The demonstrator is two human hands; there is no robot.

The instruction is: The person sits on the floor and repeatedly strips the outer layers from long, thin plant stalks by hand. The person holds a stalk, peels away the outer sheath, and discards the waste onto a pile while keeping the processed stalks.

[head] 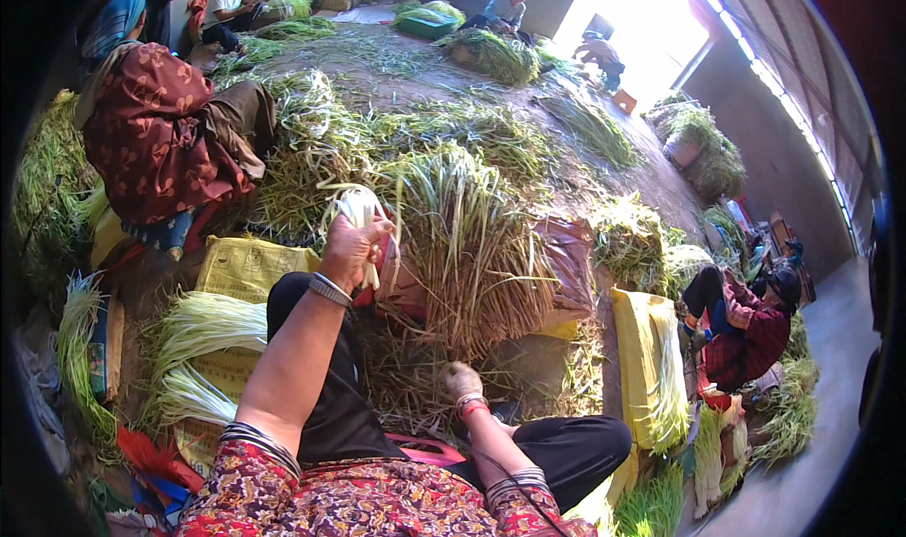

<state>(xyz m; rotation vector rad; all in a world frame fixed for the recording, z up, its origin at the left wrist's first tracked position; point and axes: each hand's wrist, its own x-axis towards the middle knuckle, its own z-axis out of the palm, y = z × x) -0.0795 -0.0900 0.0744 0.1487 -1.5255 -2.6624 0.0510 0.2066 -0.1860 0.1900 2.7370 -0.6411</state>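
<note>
My left hand (354, 243) is raised over my left knee and closed around a bunch of pale stalks (359, 208), whose ends stick out above and below the fist. A large heap of long green shoots with brown lower ends (474, 254) lies before me over a wrapped bundle. At the lower ends of this heap is my right hand (461, 381); its fingers are turned away, so whether it grips a stalk cannot be seen. Cleaned pale stalks (212, 325) lie in bunches on yellow printed sacks (248, 264) to my left.
A co-worker in a dark red patterned garment (156, 133) sits close by at the upper left. Another in a checked top (743, 339) sits at the right, past a yellow sack (633, 367) with pale stalks. More people sit among green piles (495, 56) farther back. Loose leaves litter the floor.
</note>
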